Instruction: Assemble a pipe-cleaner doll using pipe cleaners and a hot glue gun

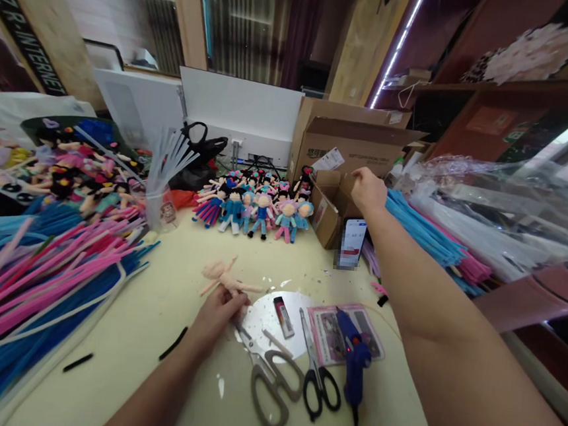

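Note:
My left hand is closed round the lower body of a bare, flesh-coloured pipe-cleaner doll, whose head and arms stick out above the fingers. Just beneath that hand, the tips of grey-handled scissors rest on a white round mat. My right arm stretches far forward. The right hand is beside a small open cardboard box, above an upright phone. Its fingers are bent together, and anything between them is too small to make out.
Black-handled scissors, a lighter and a blue glue gun with a cord lie at front right. Finished dolls stand at the back. Pipe-cleaner bundles fill the left; more lie right, near a pink cylinder.

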A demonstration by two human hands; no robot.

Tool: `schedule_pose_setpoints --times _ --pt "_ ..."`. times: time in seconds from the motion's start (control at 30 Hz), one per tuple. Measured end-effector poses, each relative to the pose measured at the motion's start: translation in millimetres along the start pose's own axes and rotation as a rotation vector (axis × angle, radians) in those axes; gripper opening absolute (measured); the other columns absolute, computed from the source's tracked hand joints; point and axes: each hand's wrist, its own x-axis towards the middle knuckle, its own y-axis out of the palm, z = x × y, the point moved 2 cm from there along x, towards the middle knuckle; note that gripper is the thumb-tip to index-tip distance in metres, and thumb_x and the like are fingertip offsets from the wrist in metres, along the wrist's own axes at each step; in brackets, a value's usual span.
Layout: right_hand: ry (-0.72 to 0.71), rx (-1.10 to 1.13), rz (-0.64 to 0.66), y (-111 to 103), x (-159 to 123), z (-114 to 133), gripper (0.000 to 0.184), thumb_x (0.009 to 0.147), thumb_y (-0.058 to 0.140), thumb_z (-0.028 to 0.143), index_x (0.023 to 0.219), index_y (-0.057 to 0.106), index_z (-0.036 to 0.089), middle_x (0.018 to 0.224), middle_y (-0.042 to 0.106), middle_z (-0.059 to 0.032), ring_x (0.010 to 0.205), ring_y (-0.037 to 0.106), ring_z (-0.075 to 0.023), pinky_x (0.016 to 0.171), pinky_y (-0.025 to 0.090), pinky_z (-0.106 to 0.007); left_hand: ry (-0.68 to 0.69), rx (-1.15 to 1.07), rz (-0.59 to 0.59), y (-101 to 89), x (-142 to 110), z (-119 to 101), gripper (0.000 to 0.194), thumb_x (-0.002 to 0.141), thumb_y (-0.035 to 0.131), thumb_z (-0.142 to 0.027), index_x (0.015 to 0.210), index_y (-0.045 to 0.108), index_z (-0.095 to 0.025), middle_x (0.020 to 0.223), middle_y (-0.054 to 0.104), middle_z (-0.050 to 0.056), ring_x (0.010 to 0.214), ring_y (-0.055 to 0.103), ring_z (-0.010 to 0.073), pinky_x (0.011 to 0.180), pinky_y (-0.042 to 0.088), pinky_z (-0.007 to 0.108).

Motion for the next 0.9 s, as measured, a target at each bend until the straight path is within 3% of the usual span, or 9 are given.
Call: schedule_pose_setpoints --times 0.17,0.27,0.4,0.5,0.6,0.67,0.77,0.83,0.9 --pt "-0.050 -0.048 0.181 12.2 2.5 -2.8 0.014 0.071 0.066 0.031 0.079 0.070 0.020 0.084 0.067 -0.0094 0.092 0.058 -0.0289 0.086 0.044 -0.047 0.010 0.005 0.013 -0.5 0.3 2.1 0.032 0.063 0.072 -0.043 0.074 0.057 -0.017 0.070 0.065 0.003 0.059 0.053 0.0142 0.056 0.038 0.026" --pt "0.007 -0.070 0.212 4.6 2.0 1.2 0.012 0.071 0.063 0.022 0.079 0.072 0.019 0.082 0.068 -0.0095 0.093 0.060 -0.0300 0.086 0.045 -0.050 0.005 0.011 0.013 -0.1 -0.3 0.5 0.033 0.062 0.072 -0.043 0.075 0.057 -0.017 0.069 0.065 0.003 0.058 0.053 0.0142 0.056 0.038 0.026" --pt "-0.097 -0.018 0.220 -24.9 -3.4 27.4 0.050 0.063 0.061 0.007 0.111 0.067 0.021 0.115 0.065 -0.0103 0.111 0.054 -0.0325 0.094 0.042 -0.051 0.026 -0.002 0.008 1.7 -1.2 -3.9 0.033 0.061 0.072 -0.042 0.076 0.057 -0.017 0.070 0.065 0.003 0.058 0.053 0.0140 0.055 0.038 0.026" --pt "-0.267 0.124 0.182 -68.5 -26.0 68.5 0.045 0.071 0.060 0.012 0.115 0.064 0.018 0.119 0.062 -0.0110 0.114 0.054 -0.0292 0.100 0.040 -0.046 0.048 0.024 0.004 2.5 0.2 -3.4 0.032 0.061 0.071 -0.041 0.075 0.056 -0.016 0.068 0.063 0.002 0.056 0.052 0.0127 0.054 0.038 0.026" --pt "-0.374 0.355 0.212 -125.0 -80.4 117.5 0.038 0.079 0.059 0.020 0.117 0.061 0.019 0.116 0.062 -0.0077 0.106 0.059 -0.0237 0.094 0.045 -0.041 0.081 0.070 -0.009 2.0 2.1 -1.9 0.031 0.061 0.069 -0.039 0.076 0.057 -0.015 0.065 0.062 0.001 0.055 0.051 0.0124 0.054 0.037 0.025" --pt "-0.377 0.471 0.345 -157.8 -133.4 145.9 0.035 0.085 0.054 0.022 0.120 0.057 0.021 0.111 0.064 -0.0063 0.094 0.062 -0.0190 0.085 0.049 -0.036 0.114 0.076 -0.020 1.3 2.2 -3.2 0.031 0.061 0.068 -0.039 0.076 0.056 -0.015 0.065 0.063 0.001 0.054 0.051 0.0122 0.053 0.037 0.025" --pt "-0.465 0.548 0.721 -182.4 -225.7 180.2 0.025 0.086 0.054 0.020 0.110 0.060 0.018 0.097 0.068 -0.0050 0.082 0.063 -0.0148 0.076 0.050 -0.029 0.174 0.069 -0.065 1.1 -1.3 -10.9 0.030 0.057 0.067 -0.038 0.073 0.055 -0.015 0.063 0.062 0.001 0.051 0.050 0.0116 0.050 0.037 0.025" --pt "-0.650 0.515 1.075 -181.3 -286.8 200.7 0.020 0.084 0.060 0.026 0.103 0.064 0.020 0.095 0.070 -0.0039 0.083 0.064 -0.0157 0.072 0.050 -0.027 0.203 0.062 -0.089 3.5 -6.1 -20.4 0.029 0.057 0.066 -0.037 0.072 0.053 -0.016 0.063 0.063 0.001 0.050 0.049 0.0106 0.049 0.036 0.024" --pt "-0.843 0.439 1.314 -174.0 -338.1 221.0 0.014 0.084 0.058 0.027 0.095 0.066 0.022 0.096 0.071 -0.0031 0.085 0.065 -0.0172 0.068 0.050 -0.026 0.226 0.084 -0.067 9.4 -12.2 -34.2 0.028 0.058 0.065 -0.036 0.072 0.053 -0.015 0.064 0.064 0.003 0.049 0.049 0.0101 0.049 0.037 0.024"
